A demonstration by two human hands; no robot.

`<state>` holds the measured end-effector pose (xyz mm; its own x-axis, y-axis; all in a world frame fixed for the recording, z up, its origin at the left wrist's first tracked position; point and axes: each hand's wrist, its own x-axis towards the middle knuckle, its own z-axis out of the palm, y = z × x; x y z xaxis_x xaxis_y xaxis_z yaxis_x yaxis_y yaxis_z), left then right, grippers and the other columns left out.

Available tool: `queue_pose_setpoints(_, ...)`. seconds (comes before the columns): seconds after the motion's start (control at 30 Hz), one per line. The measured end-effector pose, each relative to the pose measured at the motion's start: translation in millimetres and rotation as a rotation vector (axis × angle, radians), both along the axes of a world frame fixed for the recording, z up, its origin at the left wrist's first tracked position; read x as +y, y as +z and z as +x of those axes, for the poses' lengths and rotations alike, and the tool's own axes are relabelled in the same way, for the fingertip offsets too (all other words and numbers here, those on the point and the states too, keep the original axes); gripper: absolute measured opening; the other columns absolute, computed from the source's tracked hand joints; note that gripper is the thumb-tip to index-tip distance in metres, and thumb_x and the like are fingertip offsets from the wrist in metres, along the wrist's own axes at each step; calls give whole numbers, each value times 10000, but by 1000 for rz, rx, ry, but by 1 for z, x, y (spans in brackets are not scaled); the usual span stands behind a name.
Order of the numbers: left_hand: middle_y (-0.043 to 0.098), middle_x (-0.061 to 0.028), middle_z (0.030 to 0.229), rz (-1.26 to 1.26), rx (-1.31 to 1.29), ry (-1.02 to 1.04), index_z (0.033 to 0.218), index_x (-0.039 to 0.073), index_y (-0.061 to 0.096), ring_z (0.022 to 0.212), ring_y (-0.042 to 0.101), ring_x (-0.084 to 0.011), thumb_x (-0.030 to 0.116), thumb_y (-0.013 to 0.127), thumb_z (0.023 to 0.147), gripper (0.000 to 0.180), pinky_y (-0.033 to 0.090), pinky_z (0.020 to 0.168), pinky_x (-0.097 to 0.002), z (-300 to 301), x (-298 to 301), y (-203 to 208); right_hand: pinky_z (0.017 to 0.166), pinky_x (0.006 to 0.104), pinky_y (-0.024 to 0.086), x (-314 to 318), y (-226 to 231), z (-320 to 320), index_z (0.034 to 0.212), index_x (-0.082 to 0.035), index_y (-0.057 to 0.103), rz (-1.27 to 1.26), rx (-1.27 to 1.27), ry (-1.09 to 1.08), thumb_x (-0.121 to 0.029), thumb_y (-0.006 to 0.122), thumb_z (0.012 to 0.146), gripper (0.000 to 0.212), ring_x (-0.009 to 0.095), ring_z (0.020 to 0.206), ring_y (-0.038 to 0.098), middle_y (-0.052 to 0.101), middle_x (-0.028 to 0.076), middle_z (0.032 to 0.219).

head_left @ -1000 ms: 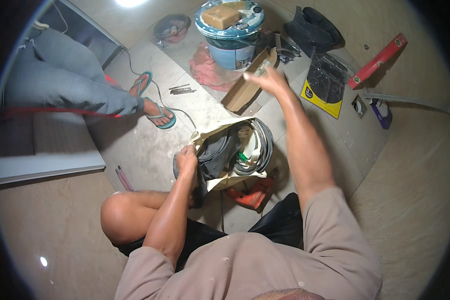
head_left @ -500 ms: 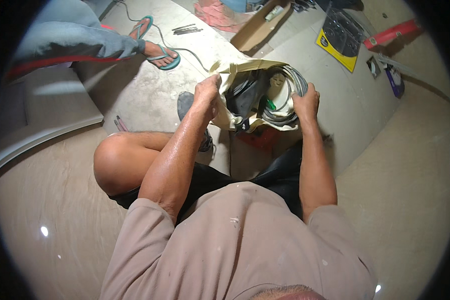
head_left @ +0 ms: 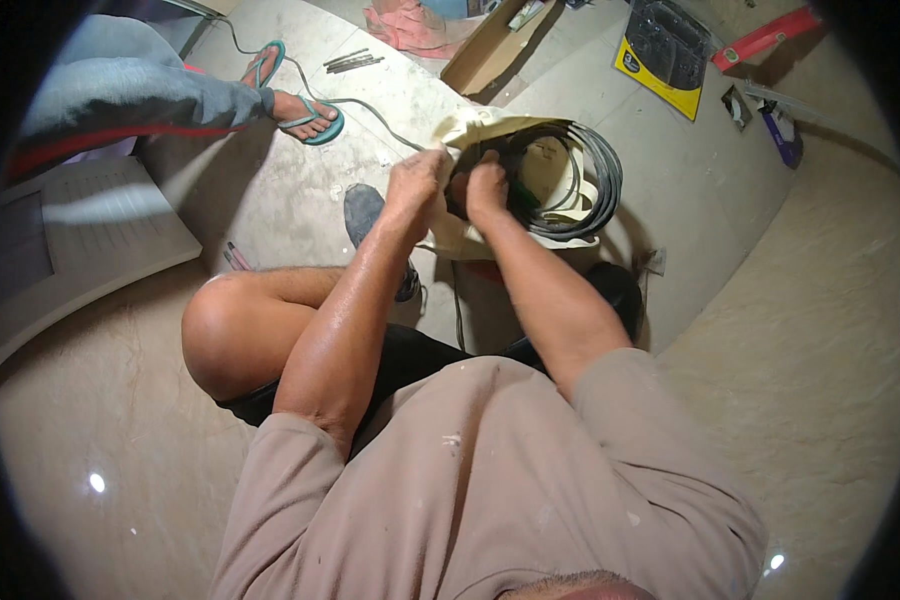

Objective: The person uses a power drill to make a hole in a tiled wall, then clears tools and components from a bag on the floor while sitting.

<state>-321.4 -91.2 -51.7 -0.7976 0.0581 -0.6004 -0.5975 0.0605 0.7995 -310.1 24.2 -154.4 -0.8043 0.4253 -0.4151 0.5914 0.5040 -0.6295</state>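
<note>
A cream cloth bag (head_left: 452, 238) lies with its mouth open on the floor in front of me. My left hand (head_left: 417, 188) is closed on the bag's left rim. Inside the mouth, beside a dark thing, is my right hand (head_left: 485, 190). Its fingers look curled, but what they hold, if anything, is hidden. A coil of dark grey cable (head_left: 610, 185) fills the right side of the bag and bulges over its edge. Part of the pale inside of the bag shows through the coil.
Another person's sandalled foot (head_left: 312, 120) is at the upper left, near a thin cable (head_left: 370, 108) and several drill bits (head_left: 353, 61). Beyond the bag lie an open cardboard box (head_left: 490, 55), a yellow-and-black package (head_left: 660, 65) and a red spirit level (head_left: 767, 38). A pale panel (head_left: 110, 215) stands left.
My right hand has let go of the coil at the bag's right edge and moved left into the bag's mouth. The coil now sticks out further right. My left hand keeps its grip.
</note>
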Motion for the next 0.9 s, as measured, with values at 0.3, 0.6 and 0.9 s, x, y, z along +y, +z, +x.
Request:
queue_pose_setpoints(0.3,716,-117,875,-322,236,-199,1076,-73,711,787,646,-166,380,704,920,479,511,702,-330,-2,-7,-11,659,326,505,104,66,46,931,31,668,-941,168,-359,0,662,709,224,209,701,620,653,73,801)
queue_pose_setpoints(0.6,699,-249,1022,-1062,200,-797,1037,26,662,994,685,-429,137,598,883,200,537,864,-518,19,-4,-13,867,357,520,101,15,67,1178,95,633,-92,460,93,-28,664,761,436,293,936,689,693,232,998)
queue_pose_setpoints(0.9,613,-215,1068,-8,-232,1,1155,3,598,903,636,-291,174,578,924,288,544,747,-464,9,11,-41,1066,349,394,115,-8,49,1432,70,486,-705,79,-752,72,697,711,752,299,1221,577,579,189,1384)
